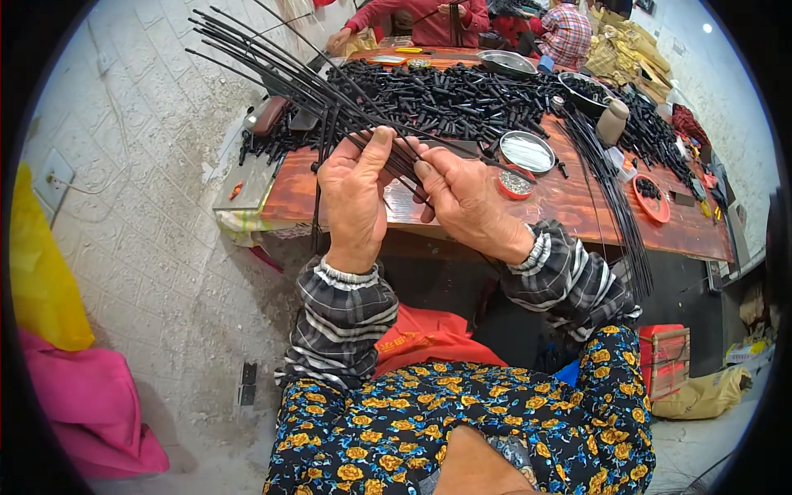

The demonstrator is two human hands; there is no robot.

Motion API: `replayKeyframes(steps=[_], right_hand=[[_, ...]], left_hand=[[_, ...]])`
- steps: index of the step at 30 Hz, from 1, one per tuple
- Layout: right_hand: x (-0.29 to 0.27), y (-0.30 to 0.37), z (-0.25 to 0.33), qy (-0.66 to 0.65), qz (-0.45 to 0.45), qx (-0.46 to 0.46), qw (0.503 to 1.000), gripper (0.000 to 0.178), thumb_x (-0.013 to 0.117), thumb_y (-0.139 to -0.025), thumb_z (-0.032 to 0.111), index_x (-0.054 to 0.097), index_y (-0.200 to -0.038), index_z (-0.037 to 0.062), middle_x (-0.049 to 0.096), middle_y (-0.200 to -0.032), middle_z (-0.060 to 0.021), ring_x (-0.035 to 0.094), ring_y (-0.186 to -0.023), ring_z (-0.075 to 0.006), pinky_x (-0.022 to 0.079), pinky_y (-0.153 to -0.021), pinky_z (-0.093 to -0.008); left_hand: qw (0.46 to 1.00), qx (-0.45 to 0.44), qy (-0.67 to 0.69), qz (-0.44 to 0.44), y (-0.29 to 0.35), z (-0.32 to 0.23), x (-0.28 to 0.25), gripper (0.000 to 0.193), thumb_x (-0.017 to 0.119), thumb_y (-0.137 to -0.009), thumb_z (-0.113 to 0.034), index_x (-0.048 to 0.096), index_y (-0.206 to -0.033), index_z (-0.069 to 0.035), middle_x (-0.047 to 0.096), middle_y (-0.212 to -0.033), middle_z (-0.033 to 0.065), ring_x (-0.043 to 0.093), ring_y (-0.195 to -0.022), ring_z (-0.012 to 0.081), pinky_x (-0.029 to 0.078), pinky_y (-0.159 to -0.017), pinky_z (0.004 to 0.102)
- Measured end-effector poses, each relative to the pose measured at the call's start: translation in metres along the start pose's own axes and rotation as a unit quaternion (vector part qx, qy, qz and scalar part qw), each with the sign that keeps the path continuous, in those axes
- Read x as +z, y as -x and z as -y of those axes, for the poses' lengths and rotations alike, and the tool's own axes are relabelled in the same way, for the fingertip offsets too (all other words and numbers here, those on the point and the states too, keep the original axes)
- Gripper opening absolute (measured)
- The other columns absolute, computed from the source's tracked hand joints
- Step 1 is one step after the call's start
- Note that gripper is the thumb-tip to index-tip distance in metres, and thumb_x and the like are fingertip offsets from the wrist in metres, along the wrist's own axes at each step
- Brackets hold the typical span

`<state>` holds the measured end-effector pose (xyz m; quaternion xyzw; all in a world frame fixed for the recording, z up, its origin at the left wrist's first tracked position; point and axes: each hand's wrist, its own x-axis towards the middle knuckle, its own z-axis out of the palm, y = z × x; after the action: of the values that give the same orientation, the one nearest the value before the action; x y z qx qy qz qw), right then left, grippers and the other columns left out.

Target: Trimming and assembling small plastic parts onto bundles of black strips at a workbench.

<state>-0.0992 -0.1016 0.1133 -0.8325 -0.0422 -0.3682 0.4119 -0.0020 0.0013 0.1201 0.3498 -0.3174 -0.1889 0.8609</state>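
Note:
Above the near edge of the table I hold a sheaf of long thin black rods (pixel 289 78) with both hands. My left hand (pixel 353 202) is closed round it, thumb on top, and the rods fan out to the upper left with small knobs on their ends. A few rods hang down beside my left wrist. My right hand (pixel 466 198) is closed too, its thumb and fingers pinching rods close to my left fingertips. Just past my right hand are a round metal dish (pixel 528 154) of thin silvery pins and a small red dish (pixel 516 183) of tiny metal pieces.
A heap of short black tubular pieces (pixel 462 103) covers the back of the wooden table (pixel 289 186). More long black rods (pixel 606 177) lie over its edge at right, near a beige mug (pixel 611 124) and an orange-red dish (pixel 651 209). Across the table, a person in red (pixel 433 25) works.

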Motion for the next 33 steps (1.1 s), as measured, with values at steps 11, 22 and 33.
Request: replayKeyframes(steps=[11,22,33], right_hand=[[0.005,-0.007,-0.006,0.102,-0.085,-0.043,0.99,0.016,0.051,-0.097,0.012,0.056,-0.105,-0.0011,0.061,-0.069,-0.0145,0.063,-0.056,-0.0185,0.046,-0.048,-0.0298],[-0.112,-0.046,0.02,-0.141,-0.14,0.077,0.977,0.023,0.047,-0.099,0.017,0.054,-0.113,0.0001,0.065,-0.071,-0.0092,0.047,-0.041,-0.0035,0.034,-0.036,-0.0157],[-0.056,-0.038,0.047,-0.123,0.032,0.15,0.98,0.028,0.048,-0.098,0.025,0.063,-0.096,0.0018,0.045,-0.055,0.0062,0.032,-0.041,-0.0004,0.022,-0.038,-0.0186]], left_hand=[[0.995,0.015,0.092,-0.023,-0.007,0.007,0.004,0.014,0.055,-0.096,-0.015,0.058,-0.092,-0.002,0.067,-0.086,0.0137,0.067,-0.081,0.0252,0.055,-0.076,0.0344],[0.99,0.024,-0.025,-0.14,0.003,-0.044,-0.068,0.024,0.058,-0.095,-0.025,0.062,-0.103,-0.002,0.055,-0.07,0.0001,0.038,-0.046,0.0059,0.028,-0.04,0.0204],[0.984,0.041,-0.017,-0.173,0.01,-0.056,-0.06,0.022,0.062,-0.093,-0.024,0.046,-0.089,-0.01,0.053,-0.067,0.0043,0.037,-0.043,0.0077,0.027,-0.037,0.0215]])
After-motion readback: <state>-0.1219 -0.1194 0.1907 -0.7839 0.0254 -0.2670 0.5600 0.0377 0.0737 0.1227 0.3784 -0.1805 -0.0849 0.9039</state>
